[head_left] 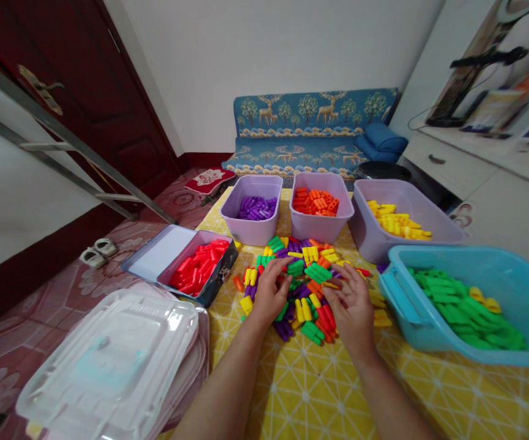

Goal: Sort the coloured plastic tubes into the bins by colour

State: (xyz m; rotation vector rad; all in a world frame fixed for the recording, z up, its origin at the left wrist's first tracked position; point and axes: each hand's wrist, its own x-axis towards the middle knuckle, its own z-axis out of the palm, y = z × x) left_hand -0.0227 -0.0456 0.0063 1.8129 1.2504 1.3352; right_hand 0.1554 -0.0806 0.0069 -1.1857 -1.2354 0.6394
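A mixed heap of small plastic tube-shaped pieces (307, 310) in green, yellow, red, orange and purple lies on the table. My left hand (272, 290) is at the heap's left side, thumb and forefinger closed about a dark green piece (296, 267). Over the right side is my right hand (350, 300), fingers spread and thumb apart. Its fingertips come close to a bright green ribbed piece (318, 272); whether they touch it is unclear. Under the right palm, part of the heap is hidden.
Behind the heap stand lilac bins with purple (251, 229), orange (320, 227) and yellow (374, 235) pieces. A turquoise tub (411, 327) at right holds green pieces plus a few yellow. At left are a hinged box (211, 287) of red pieces and stacked lids (108, 354).
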